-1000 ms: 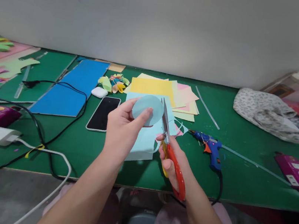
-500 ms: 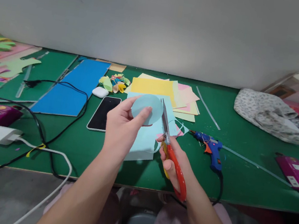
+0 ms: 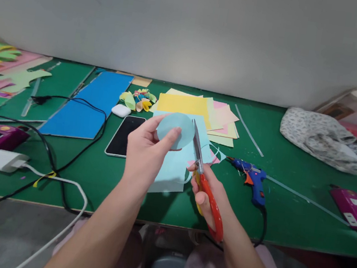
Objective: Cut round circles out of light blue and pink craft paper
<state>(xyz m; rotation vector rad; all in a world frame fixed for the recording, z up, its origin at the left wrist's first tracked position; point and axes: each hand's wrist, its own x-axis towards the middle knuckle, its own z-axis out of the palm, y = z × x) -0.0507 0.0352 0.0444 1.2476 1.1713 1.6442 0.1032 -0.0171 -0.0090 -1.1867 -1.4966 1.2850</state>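
My left hand point(image 3: 144, 153) pinches a round light-blue paper disc point(image 3: 176, 130) between thumb and fingers, held up above the green table point(image 3: 155, 202). My right hand point(image 3: 205, 189) grips red-handled scissors point(image 3: 206, 185); their blades point up and away, with the tips just right of the disc's edge. Under both hands lies a light-blue paper sheet point(image 3: 173, 171) with a curved cut-out and thin offcuts beside it.
A stack of yellow and pink papers point(image 3: 202, 110), a phone point(image 3: 125, 135), an earbud case point(image 3: 120, 110) and paper flowers point(image 3: 136, 99) lie behind. A blue glue gun point(image 3: 252, 181) is at the right, a blue board point(image 3: 87, 104), cables and a white charger point(image 3: 2, 160) at the left.
The disc has turned slightly in my left hand and edged a little left; the scissors stay almost where they were.
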